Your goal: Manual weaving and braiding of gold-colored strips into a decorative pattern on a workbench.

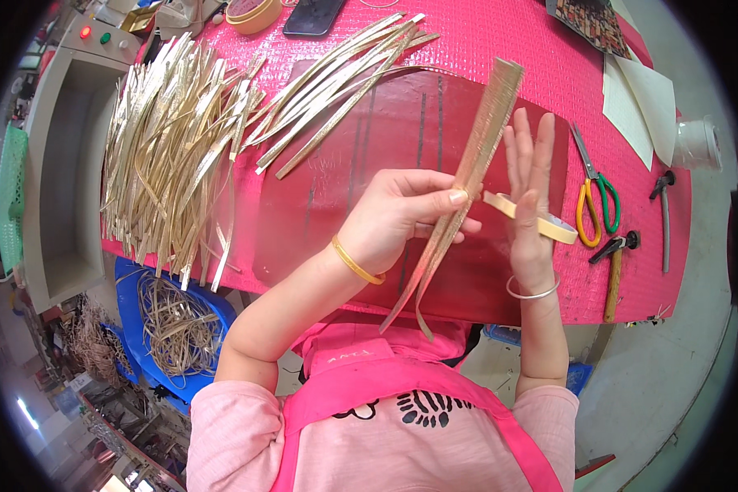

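My left hand [402, 211] is closed, thumb and fingers pinching a bundle of thin gold strips [490, 115] near its middle. The bundle stands tilted, its upper end flat and fanned. Below my fingers it parts into two loose tails. Beside it, my right hand [531, 180] is upright with its fingers stretched. A narrow roll of cream masking tape [556, 227] sits against that palm and seems hooked on the thumb. The near side of the roll reaches close to the strips; whether tape touches them I cannot tell. Under both hands lies a dark red mat [336, 221].
A big heap of gold strips [176, 156] covers the table's left, with a smaller sheaf [344, 86] behind the mat. Scissors [592, 189] and a hammer [613, 275] lie at right. A phone [313, 16] and a wide tape roll [252, 15] are at the back. A blue bin [131, 307] stands lower left.
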The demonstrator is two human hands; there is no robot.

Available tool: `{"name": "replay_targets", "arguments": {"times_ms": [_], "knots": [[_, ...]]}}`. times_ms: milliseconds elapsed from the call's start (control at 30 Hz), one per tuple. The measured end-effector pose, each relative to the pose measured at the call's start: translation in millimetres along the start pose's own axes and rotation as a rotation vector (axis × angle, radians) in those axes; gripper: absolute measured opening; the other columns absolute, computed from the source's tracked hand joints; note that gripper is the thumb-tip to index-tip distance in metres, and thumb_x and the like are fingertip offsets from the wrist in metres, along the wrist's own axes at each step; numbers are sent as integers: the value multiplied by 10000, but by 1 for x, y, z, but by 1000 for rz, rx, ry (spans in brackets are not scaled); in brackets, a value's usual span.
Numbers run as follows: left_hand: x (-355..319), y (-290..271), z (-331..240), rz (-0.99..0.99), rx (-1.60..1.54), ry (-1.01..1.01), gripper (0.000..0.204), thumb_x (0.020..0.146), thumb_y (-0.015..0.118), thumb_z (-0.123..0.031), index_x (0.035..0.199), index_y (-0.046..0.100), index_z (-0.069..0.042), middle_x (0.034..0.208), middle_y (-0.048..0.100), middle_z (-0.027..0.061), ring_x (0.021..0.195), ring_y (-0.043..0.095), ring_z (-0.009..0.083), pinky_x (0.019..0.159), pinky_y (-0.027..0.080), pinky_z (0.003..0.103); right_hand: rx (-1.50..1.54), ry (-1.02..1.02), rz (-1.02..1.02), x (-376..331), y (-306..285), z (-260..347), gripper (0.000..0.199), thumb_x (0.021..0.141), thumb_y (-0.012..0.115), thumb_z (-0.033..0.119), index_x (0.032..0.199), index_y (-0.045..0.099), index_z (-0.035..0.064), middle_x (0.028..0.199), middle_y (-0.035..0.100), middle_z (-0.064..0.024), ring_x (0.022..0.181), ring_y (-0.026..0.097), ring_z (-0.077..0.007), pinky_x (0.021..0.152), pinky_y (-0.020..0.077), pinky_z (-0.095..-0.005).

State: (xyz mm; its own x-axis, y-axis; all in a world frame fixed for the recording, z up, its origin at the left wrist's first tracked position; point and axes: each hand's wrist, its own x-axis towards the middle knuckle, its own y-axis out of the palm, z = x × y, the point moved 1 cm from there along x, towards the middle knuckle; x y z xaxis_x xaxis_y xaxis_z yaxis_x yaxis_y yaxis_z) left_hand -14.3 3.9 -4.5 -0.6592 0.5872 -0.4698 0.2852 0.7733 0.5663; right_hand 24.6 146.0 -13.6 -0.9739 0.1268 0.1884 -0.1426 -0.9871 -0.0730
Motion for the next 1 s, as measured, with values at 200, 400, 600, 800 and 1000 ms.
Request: {"name": "replay_targets", "arguments": {"times_ms": [200, 400, 600, 800, 1000], "knots": [[4, -5, 6, 52, 131, 46, 208, 772, 556, -127, 907, 575, 30, 833, 602, 109, 693, 603, 185, 629, 480, 252, -397, -198, -60, -4, 2, -4, 614, 793, 487, 383, 1253, 258, 48, 1253, 325, -152, 1171, 308, -266, 937, 264, -355], [4, -1, 4, -10, 88, 9, 187, 772, 556, -105, 896, 570, 34, 809, 602, 109, 675, 600, 172, 609, 481, 246, -568, -80, -182, -16, -9, -6, 201, 757, 580, 135, 643, 480, 3, 575, 458, -14, 545, 431, -153, 608, 374, -298], [1, -4, 0, -35, 132, 125, 182, 779, 548, -102, 888, 566, 42, 785, 599, 109, 654, 594, 160, 595, 482, 238, -194, 105, -67, -3, 7, 0, 159, 762, 575, 132, 694, 516, 1, 604, 513, -68, 536, 463, -128, 520, 369, -251], [-4, -2, 0, -52, 173, 199, 181, 785, 535, -82, 908, 561, 49, 782, 593, 105, 673, 590, 147, 595, 479, 221, -271, 116, -128, -1, 16, -2, 180, 755, 585, 180, 686, 534, 22, 567, 525, -57, 541, 478, -149, 526, 376, -267], [-6, -3, 1, 3, 111, 238, 195, 803, 513, -83, 935, 551, 56, 810, 594, 108, 681, 584, 135, 594, 471, 206, -432, 101, -86, 1, 17, 5, 178, 739, 604, 175, 678, 504, 41, 576, 510, -56, 553, 471, -162, 553, 371, -259]]}}
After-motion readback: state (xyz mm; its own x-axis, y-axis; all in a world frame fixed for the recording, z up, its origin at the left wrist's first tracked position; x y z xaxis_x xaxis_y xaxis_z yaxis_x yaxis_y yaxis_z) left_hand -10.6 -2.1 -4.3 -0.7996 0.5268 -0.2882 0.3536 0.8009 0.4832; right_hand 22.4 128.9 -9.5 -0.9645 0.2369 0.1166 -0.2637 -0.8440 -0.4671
